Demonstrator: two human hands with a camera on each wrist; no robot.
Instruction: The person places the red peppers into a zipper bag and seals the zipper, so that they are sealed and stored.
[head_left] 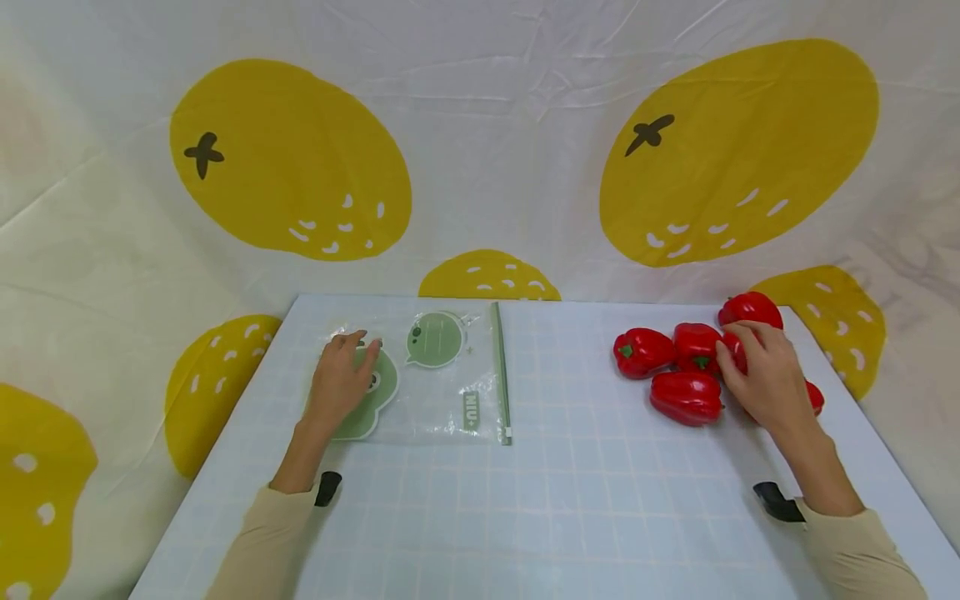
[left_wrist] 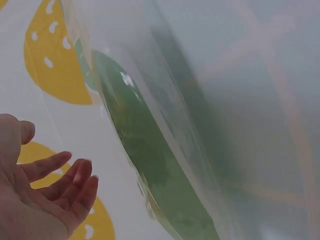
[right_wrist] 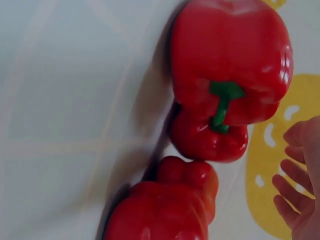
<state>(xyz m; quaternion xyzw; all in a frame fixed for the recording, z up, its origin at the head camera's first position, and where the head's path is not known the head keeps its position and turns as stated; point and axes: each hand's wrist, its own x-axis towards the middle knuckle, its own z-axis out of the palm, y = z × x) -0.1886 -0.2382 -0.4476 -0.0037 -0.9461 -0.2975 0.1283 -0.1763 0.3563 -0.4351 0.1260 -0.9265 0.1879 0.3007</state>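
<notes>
A clear plastic zip bag (head_left: 431,400) with green printed shapes lies flat on the left of the table, its green slider strip facing right. Over the bag's left part hovers my left hand (head_left: 337,379), fingers loosely bent and nothing in them; the left wrist view shows that hand (left_wrist: 47,187) apart from the bag's film (left_wrist: 150,150). Several red bell peppers (head_left: 686,398) with green stems sit grouped at the right. My right hand (head_left: 767,379) is above the rightmost peppers, hiding some of them. In the right wrist view its fingers are loosely bent, apart from the peppers (right_wrist: 232,50).
The table (head_left: 570,500) has a pale blue checked surface. Behind it and at its sides hangs a white cloth (head_left: 495,183) printed with yellow fruit. One red pepper (head_left: 750,308) sits near the table's back right corner.
</notes>
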